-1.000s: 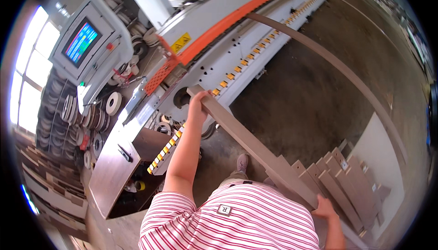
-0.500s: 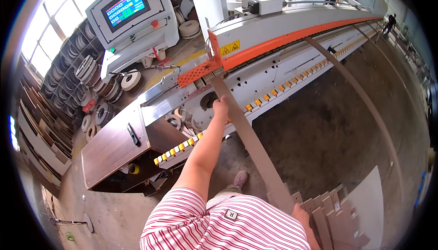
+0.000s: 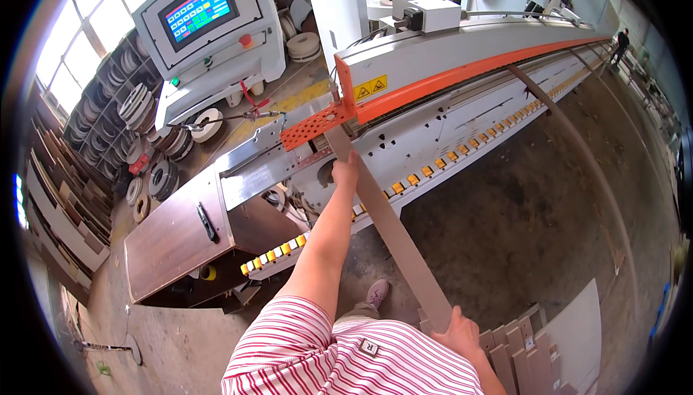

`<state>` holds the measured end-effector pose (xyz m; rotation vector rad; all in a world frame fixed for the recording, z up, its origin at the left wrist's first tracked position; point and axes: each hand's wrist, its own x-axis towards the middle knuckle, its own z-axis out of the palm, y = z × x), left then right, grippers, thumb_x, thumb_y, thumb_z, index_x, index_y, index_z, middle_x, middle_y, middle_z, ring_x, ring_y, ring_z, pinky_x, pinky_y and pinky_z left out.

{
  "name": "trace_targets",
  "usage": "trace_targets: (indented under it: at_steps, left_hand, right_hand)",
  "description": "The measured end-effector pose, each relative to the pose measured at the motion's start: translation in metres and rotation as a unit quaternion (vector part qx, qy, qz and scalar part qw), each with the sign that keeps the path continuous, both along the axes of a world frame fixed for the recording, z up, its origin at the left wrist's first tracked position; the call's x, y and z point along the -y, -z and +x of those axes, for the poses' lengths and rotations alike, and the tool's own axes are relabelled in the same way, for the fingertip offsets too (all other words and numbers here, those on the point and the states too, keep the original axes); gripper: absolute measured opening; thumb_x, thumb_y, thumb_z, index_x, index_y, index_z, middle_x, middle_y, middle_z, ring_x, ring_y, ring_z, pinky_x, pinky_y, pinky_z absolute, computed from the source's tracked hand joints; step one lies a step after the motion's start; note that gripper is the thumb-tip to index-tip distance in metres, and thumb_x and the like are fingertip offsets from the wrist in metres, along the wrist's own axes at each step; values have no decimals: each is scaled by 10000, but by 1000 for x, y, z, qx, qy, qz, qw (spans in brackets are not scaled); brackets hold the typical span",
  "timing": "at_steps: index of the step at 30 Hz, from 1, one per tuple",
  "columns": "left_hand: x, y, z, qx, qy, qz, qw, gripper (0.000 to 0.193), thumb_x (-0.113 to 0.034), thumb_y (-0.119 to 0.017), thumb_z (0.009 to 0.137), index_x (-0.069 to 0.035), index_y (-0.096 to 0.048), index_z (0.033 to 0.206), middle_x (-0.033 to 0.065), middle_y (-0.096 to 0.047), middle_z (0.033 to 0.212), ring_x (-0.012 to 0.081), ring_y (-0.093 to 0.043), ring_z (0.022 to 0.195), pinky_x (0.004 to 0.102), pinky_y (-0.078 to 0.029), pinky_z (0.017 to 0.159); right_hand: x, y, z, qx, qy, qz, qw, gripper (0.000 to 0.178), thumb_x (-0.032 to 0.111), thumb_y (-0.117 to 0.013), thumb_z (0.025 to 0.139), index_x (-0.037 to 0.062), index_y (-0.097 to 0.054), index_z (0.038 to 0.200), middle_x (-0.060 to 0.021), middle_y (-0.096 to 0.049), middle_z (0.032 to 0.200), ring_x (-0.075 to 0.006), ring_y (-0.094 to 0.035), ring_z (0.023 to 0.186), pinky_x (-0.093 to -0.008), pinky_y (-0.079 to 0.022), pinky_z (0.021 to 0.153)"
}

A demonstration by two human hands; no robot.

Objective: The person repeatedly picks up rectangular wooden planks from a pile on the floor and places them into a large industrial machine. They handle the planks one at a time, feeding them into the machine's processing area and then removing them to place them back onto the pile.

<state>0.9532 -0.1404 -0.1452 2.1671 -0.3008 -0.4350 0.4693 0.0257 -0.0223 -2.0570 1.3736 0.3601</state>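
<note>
A long, narrow grey-brown board (image 3: pixel 393 233) slants from near my body up to the machine, its far end at the perforated orange guard (image 3: pixel 317 126). Near that far end, my left hand (image 3: pixel 346 171) grips the board's left edge, arm stretched out. My right hand (image 3: pixel 460 331) is closed round the board's near end, above a stack of similar boards (image 3: pixel 521 352). The machine's long bed (image 3: pixel 419 146) runs off to the far right under a grey and orange beam (image 3: pixel 462 70), with yellow rollers (image 3: pixel 442 163) along its front.
A control console (image 3: pixel 209 41) with a lit screen stands at the far left. Closer in, a utility knife (image 3: pixel 206 222) lies on a brown cabinet (image 3: pixel 177 240). Reels of edging (image 3: pixel 137 106) fill racks behind it. Other long strips (image 3: pixel 577 135) lean from the machine; a distant person (image 3: pixel 620 46) stands far right.
The board's near end has swung slightly left. My right hand has moved up and left and shows more fully at that end. My left hand stays on the board.
</note>
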Motion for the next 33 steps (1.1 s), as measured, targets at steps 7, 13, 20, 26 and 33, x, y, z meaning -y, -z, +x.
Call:
trace_targets:
  at_steps: [7, 13, 20, 26, 33]
  left_hand:
    - [17, 16, 4, 19, -30, -9, 999, 832, -677, -546, 842, 116, -555, 1094, 320, -617, 1097, 453, -593, 1060, 475, -471, 905]
    - [17, 24, 10, 41, 2, -51, 998, 854, -683, -529, 848, 145, -558, 1054, 326, -634, 1029, 468, -613, 995, 484, -486, 858]
    - [24, 8, -4, 36, -19, -57, 998, 803, -658, -533, 862, 122, -591, 1042, 330, -631, 1033, 465, -599, 1032, 481, -479, 868]
    - [40, -2, -14, 33, -25, -56, 998, 732, -586, -526, 902, 131, -602, 1028, 347, -607, 1084, 477, -581, 1052, 488, -461, 898]
    - [119, 11, -55, 115, 120, 33, 986, 703, -582, -416, 949, 74, -613, 1105, 312, -628, 1073, 450, -581, 1069, 483, -457, 913]
  right_hand:
    - [20, -8, 1, -5, 1, 8, 1000, 636, 376, -720, 635, -37, -462, 1044, -282, -667, 919, -416, -662, 906, -450, -503, 859]
    - [27, -2, -2, -9, 6, 16, 1000, 641, 354, -706, 622, -43, -476, 1070, -281, -670, 910, -417, -662, 899, -445, -508, 849]
    - [37, 1, -5, -8, 7, 20, 1000, 663, 345, -709, 604, -49, -477, 1084, -279, -670, 909, -417, -662, 886, -448, -510, 840]
    - [56, -2, -7, -28, 7, 2, 1000, 690, 342, -747, 577, -41, -471, 1082, -262, -668, 891, -404, -664, 869, -454, -518, 804]
    - [92, 9, -42, -14, 37, -74, 996, 813, 314, -767, 556, -58, -463, 1212, -259, -663, 947, -400, -657, 912, -453, -525, 821]
